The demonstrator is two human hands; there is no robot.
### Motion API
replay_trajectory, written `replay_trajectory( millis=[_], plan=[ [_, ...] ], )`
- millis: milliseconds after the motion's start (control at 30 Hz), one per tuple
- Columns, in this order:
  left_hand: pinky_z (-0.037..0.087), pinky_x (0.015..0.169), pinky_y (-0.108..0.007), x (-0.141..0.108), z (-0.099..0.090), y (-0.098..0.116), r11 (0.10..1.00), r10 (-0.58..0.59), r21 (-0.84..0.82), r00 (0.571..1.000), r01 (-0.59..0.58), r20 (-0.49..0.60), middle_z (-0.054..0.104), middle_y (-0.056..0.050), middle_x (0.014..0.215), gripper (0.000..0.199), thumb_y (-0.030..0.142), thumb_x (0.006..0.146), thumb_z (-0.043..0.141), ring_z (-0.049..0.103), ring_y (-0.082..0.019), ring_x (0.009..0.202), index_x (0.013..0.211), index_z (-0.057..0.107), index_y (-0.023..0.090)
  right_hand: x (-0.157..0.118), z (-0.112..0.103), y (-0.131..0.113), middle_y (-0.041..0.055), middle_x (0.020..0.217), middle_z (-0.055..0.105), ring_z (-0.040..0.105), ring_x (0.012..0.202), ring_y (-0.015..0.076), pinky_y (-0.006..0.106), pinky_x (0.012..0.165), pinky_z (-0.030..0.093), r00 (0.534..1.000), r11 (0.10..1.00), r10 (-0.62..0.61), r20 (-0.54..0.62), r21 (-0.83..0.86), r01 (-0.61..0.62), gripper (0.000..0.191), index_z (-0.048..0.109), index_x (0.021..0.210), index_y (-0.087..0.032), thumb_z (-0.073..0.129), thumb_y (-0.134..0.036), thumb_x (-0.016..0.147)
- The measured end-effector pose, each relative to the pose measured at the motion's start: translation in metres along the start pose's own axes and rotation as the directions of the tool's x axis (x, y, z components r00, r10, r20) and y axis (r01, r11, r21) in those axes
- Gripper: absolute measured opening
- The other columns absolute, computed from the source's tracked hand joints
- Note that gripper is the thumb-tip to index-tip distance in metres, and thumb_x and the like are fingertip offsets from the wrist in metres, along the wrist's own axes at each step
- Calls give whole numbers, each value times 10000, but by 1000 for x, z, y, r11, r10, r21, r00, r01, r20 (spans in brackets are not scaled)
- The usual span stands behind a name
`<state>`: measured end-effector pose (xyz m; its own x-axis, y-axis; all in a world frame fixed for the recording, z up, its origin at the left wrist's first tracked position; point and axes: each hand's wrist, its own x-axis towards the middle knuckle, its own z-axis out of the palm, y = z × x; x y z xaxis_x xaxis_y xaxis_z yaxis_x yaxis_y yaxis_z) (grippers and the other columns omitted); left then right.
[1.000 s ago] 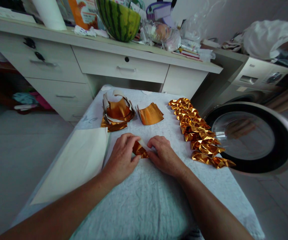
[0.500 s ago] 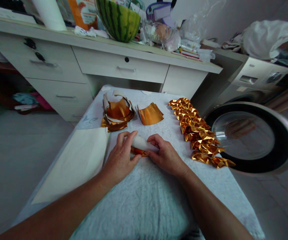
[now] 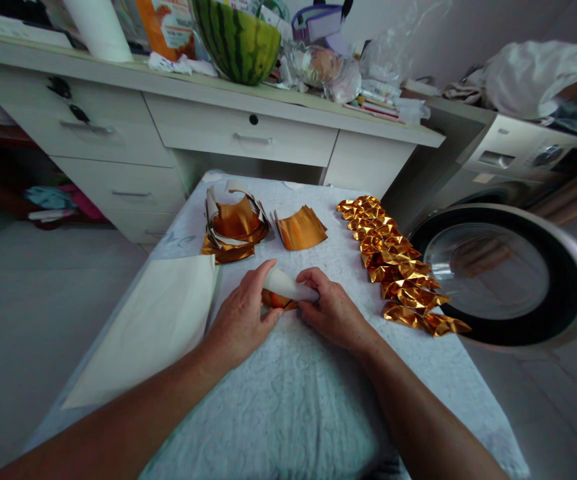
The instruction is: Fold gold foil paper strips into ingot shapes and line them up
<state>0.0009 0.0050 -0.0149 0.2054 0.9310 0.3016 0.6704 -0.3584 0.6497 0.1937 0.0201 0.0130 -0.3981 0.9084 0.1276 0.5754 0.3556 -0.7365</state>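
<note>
Between my two hands is a rolled sheet of paper (image 3: 288,285), white on the outside, with gold foil showing along its lower edge. My left hand (image 3: 246,308) is closed on the roll's left end, thumb below and fingers above. At the right end, my right hand (image 3: 329,305) pinches the roll between thumb and fingers. Just beyond stand a small curved stack of gold foil sheets (image 3: 302,229) and a larger curled stack of gold and white sheets (image 3: 238,220). To the right, folded gold foil pieces (image 3: 398,260) lie in an overlapping row.
A pale cloth covers the table (image 3: 278,400). Large white paper (image 3: 153,327) lies at its left. Behind is a white counter with drawers (image 3: 248,137), a cut watermelon (image 3: 241,43) on top. An open washing machine door (image 3: 505,273) stands beside the table's right edge.
The fingers of my left hand have shifted slightly on the roll, whose white side now reaches a little further right. My right hand stays almost in place.
</note>
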Motion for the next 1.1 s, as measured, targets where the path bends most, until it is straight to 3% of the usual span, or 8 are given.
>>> replay_trajectory(
  millis=[167, 267, 400, 567, 700, 800, 933, 1100],
  plan=[
    [509, 908, -385, 2, -9, 5, 998, -36, -58, 999, 35, -24, 566, -111, 1302, 527, 226, 890, 538, 624, -212, 1037, 1387, 363, 208, 3, 0, 2, -27, 836, 579, 548, 690, 128, 240, 638, 410, 995, 996, 52, -85, 77, -45, 431, 466, 1158, -230, 531, -89, 755],
    [506, 840, -359, 3, -16, 9, 996, -51, -80, 998, 47, -45, 647, -73, 1069, 427, 257, 940, 450, 634, -208, 975, 1359, 411, 190, 5, 1, 7, -24, 848, 558, 542, 680, 122, 240, 621, 427, 987, 981, 91, -132, 182, -66, 485, 436, 1212, -230, 556, -126, 754],
    [479, 687, -287, 3, -20, 12, 993, -55, -106, 997, 49, -51, 587, 21, 768, 398, 238, 936, 445, 610, -161, 725, 1332, 425, 195, 8, 2, 11, -23, 893, 512, 544, 682, 110, 239, 605, 459, 973, 935, 143, -182, 348, -72, 525, 407, 1239, -234, 592, -202, 749],
    [472, 703, -269, 4, -17, 12, 991, -2, -131, 1000, 0, -19, 622, 1, 866, 214, 161, 890, 481, 606, -144, 757, 1079, 574, 204, 12, 3, 14, 9, 1052, 503, 566, 678, 83, 239, 604, 484, 946, 887, 204, -251, 456, -70, 519, 411, 1184, -244, 641, -256, 719],
    [469, 717, -259, 5, -17, 11, 986, 58, -160, 998, -55, 11, 614, 2, 856, 167, 110, 870, 477, 608, -141, 799, 855, 616, 202, 14, 4, 15, -18, 937, 546, 585, 675, 98, 240, 611, 490, 943, 808, 257, -211, 582, -90, 499, 390, 1109, -246, 671, -265, 698],
    [471, 710, -258, 5, -17, 11, 984, 58, -168, 998, -58, -1, 609, 5, 837, 165, 111, 872, 487, 608, -140, 787, 853, 624, 201, 13, 5, 13, -70, 756, 565, 581, 612, 104, 206, 550, 452, 954, 751, 260, -151, 653, -102, 507, 353, 1123, -252, 661, -256, 720],
    [479, 720, -262, 5, -17, 13, 982, 68, -178, 998, -68, -7, 609, 6, 842, 161, 120, 881, 495, 606, -139, 792, 876, 631, 206, 11, 6, 10, -112, 594, 557, 529, 476, 108, 188, 457, 397, 955, 753, 282, -91, 638, -162, 510, 321, 1188, -246, 618, -295, 776],
    [483, 735, -265, 4, -21, 13, 970, 95, -225, 995, -93, -1, 608, 1, 869, 194, 103, 880, 476, 596, -136, 803, 945, 629, 204, 12, 5, 12, -118, 547, 551, 501, 436, 108, 183, 427, 368, 940, 787, 303, -157, 598, -154, 453, 325, 1140, -232, 601, -335, 796]
  ],
)
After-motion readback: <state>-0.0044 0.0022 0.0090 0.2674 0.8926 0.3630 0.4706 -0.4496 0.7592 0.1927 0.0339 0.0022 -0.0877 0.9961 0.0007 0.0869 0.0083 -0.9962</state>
